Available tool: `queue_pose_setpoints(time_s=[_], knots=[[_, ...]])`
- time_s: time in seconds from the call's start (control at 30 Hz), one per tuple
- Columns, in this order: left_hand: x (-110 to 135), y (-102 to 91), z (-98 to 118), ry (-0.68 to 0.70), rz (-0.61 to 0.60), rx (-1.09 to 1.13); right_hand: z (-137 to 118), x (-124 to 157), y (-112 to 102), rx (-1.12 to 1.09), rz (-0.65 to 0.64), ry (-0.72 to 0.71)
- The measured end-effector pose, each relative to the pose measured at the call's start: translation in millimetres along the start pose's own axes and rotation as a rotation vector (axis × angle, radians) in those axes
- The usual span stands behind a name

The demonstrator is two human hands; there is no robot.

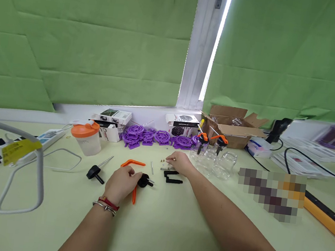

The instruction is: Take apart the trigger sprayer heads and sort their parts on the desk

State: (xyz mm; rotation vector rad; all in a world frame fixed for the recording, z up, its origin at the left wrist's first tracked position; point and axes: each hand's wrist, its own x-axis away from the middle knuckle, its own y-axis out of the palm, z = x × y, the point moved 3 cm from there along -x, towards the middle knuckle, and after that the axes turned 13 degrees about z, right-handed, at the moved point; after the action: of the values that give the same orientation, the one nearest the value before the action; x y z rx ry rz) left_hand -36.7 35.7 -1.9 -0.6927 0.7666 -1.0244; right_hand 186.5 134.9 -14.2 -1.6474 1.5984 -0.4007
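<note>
My left hand [122, 182] is closed on a black round part [144, 180] with a thin metal rod sticking out to the right. An orange lever [134, 194] lies beneath that hand, and another orange lever [133, 162] is just behind it. Fingertips of my right hand [180, 164] are pinched at the tabletop beside tiny brass-coloured pieces [163, 160]; whatever is between them is too small to make out. Close by lie springs [168, 169], black angled parts [173, 180] and a short metal pin [152, 167]. A second black round part [94, 172] with a rod rests to the left.
Purple plastic wheel-like parts [162, 137] line the back, with small boxes [182, 120] behind. Clear glass jars [224, 164] and an open cardboard box [237, 130] stand at right. An orange-lidded cup [87, 137], a power strip [50, 138] and a grey metal frame [40, 174] are at left.
</note>
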Motion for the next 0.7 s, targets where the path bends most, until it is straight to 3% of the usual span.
queue_pose_setpoints(time_s=[0.13, 0.27, 0.4, 0.53, 0.7], knots=[[0, 13.1, -1, 0.078, -0.104, 0.088, -17, 26, 2, -0.198, -0.058, 0.016], [7, 17.7, 9, 0.206, -0.085, 0.134, -33, 63, 15, -0.380, -0.248, 0.220], [18, 16.0, 23, 0.311, -0.092, 0.241, -40, 84, 22, -0.579, -0.319, 0.378], [25, 11.8, 33, 0.371, -0.119, 0.326, -37, 91, 21, -0.715, -0.297, 0.532], [26, 11.7, 34, 0.401, -0.159, 0.437, -33, 95, 24, -0.757, -0.189, 0.538]])
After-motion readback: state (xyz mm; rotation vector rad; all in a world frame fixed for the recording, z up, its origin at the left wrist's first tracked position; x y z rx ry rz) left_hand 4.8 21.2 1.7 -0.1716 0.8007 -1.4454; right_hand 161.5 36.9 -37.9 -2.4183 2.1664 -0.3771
